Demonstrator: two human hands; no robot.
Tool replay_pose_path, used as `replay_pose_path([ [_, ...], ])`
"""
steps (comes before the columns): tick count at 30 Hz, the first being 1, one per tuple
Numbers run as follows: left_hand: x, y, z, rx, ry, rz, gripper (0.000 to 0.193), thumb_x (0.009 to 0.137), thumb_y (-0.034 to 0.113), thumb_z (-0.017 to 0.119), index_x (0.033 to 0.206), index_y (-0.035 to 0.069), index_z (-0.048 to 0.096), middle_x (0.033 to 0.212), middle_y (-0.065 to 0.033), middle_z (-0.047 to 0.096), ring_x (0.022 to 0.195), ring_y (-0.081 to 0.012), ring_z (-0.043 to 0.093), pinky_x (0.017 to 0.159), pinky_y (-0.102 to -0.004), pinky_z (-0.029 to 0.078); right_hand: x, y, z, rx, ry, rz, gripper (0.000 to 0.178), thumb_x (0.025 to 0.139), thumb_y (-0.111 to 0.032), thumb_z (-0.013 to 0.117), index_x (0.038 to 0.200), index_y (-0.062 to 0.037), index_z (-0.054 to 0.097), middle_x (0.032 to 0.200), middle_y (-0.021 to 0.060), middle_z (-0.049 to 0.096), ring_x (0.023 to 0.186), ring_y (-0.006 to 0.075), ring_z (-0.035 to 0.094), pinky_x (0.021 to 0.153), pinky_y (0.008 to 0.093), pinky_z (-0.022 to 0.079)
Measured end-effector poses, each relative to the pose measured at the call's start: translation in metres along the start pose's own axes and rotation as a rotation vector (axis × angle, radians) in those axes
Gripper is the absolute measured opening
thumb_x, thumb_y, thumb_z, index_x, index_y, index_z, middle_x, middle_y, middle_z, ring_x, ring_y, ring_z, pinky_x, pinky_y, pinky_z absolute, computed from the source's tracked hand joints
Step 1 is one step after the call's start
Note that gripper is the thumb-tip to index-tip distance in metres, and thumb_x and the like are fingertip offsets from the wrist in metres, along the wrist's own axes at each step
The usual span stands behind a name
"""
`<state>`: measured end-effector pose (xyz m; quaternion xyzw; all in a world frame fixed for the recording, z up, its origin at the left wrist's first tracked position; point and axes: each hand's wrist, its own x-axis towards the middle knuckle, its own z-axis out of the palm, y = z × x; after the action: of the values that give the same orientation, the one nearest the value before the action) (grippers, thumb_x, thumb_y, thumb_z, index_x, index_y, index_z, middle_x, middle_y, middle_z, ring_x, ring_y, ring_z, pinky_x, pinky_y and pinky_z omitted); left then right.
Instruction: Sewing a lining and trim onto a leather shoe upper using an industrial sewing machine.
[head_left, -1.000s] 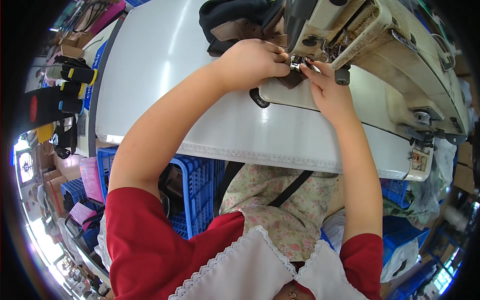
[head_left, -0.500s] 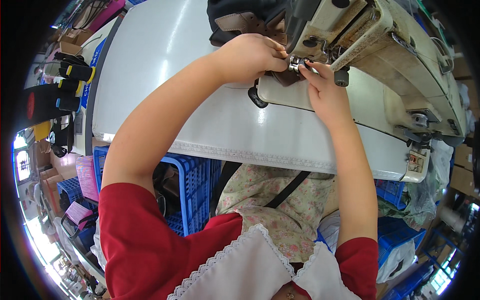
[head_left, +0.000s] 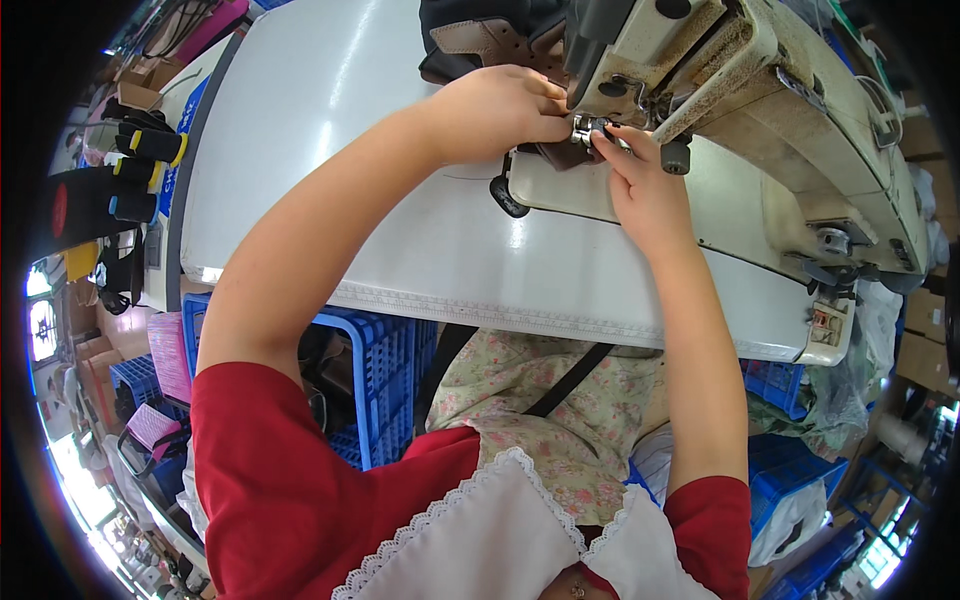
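Note:
At the sewing machine [head_left: 840,150], my left hand [head_left: 500,115] lies with its fingers pressed together on a brown leather piece [head_left: 478,42] joined to black material [head_left: 500,10]. Its fingertips are just left of the metal presser foot [head_left: 583,130]. A brown flap [head_left: 562,153] of the work shows below that hand. From the right, my right hand [head_left: 650,190] reaches in with thumb and forefinger close together beside the foot. What they pinch, if anything, is too small to make out. The needle area is mostly hidden by the fingers and machine head.
The white sewing table [head_left: 400,240] has a ruler strip [head_left: 500,312] along its front edge. A black lever [head_left: 508,196] juts from the machine bed. Blue crates [head_left: 385,380] stand below. Several thread cones [head_left: 155,146] sit at the left.
The whole view has shifted very slightly. Both hands stay at the presser foot, and the work has hardly moved.

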<state>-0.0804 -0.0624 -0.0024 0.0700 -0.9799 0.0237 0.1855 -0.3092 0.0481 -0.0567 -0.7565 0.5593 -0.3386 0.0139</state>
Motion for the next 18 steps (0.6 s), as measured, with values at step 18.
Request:
replay_pose_path([
  [18,-0.001,0.073,0.040,-0.087,0.238,-0.561,0.018,0.085,0.018,0.070,0.097,0.005,0.073,0.121,-0.0141,0.067,0.123,-0.0278,0.056,0.113,-0.0483,0.035,0.011,0.011,-0.009,-0.028,-0.138,-0.011,0.037,0.087,-0.001,0.058,0.116,-0.0182,0.073,0.118,0.0089,0.068,0.105,0.0271,0.065,0.086,0.0340,0.052],
])
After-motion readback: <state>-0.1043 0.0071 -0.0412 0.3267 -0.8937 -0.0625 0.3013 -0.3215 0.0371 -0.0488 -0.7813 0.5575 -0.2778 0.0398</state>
